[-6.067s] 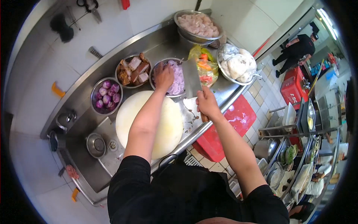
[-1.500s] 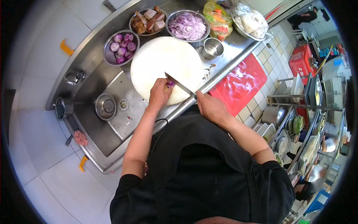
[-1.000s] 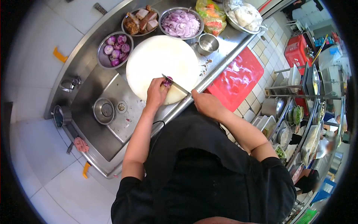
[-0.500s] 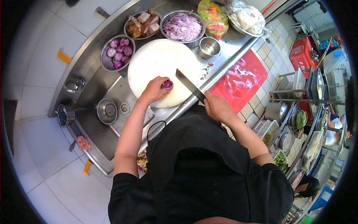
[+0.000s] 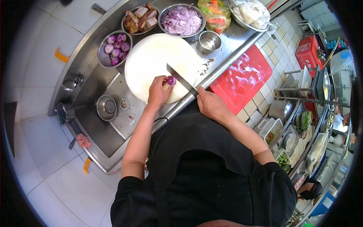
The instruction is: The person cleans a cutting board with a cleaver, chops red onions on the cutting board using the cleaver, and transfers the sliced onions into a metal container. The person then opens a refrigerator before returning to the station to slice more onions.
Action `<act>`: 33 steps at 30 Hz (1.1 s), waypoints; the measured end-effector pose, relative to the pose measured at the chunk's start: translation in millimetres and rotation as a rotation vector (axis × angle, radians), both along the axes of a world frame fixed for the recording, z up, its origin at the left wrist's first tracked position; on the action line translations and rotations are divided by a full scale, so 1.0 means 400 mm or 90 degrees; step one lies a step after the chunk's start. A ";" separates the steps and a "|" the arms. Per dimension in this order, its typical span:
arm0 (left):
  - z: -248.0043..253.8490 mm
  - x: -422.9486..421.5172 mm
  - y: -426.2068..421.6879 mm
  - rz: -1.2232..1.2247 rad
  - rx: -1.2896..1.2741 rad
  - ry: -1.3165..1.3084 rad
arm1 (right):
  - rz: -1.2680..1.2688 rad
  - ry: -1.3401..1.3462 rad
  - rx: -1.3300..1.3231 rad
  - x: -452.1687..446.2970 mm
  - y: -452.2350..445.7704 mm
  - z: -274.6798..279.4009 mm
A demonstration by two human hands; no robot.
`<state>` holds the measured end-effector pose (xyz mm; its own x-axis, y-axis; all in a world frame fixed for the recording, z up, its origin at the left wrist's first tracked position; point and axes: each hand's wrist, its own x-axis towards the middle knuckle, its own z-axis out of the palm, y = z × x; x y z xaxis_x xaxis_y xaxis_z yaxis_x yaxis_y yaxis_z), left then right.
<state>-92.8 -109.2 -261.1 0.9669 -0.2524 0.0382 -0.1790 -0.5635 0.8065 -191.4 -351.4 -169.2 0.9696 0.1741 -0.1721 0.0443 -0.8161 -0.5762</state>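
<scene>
On the round white cutting board my left hand pinches a small peeled red onion between its fingertips. My right hand is wrapped round the handle of a cleaver. The blade slants up and left across the board, close beside the onion's right side; whether it touches cannot be made out. Left of the board, a steel bowl holds several whole red onions. Behind the board stands a bowl of sliced red onion.
A bowl of cooked meat chunks, a bag of cut vegetables, a small steel cup and a bowl of pale food line the counter. The sink lies left, a red board right, loaded shelves farther right.
The cleaver has moved left and is now right beside the onion. My left hand still grips the onion. The whole view has shifted slightly.
</scene>
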 end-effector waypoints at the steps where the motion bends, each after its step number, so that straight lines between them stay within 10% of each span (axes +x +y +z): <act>1: -0.006 -0.001 0.001 0.000 0.000 0.001 | 0.000 0.001 0.000 0.000 0.003 0.009; 19: -0.010 -0.022 -0.027 0.075 0.001 -0.024 | 0.104 0.073 -0.182 0.014 0.030 -0.002; 33: 0.013 0.008 -0.033 0.066 0.050 0.073 | -0.014 0.069 -0.023 0.026 -0.026 0.055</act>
<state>-89.5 -122.3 -256.0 0.9848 -0.1489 -0.0893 -0.0261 -0.6358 0.7714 -181.2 -361.7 -147.2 0.9486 0.1441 -0.2818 -0.0354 -0.8364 -0.5470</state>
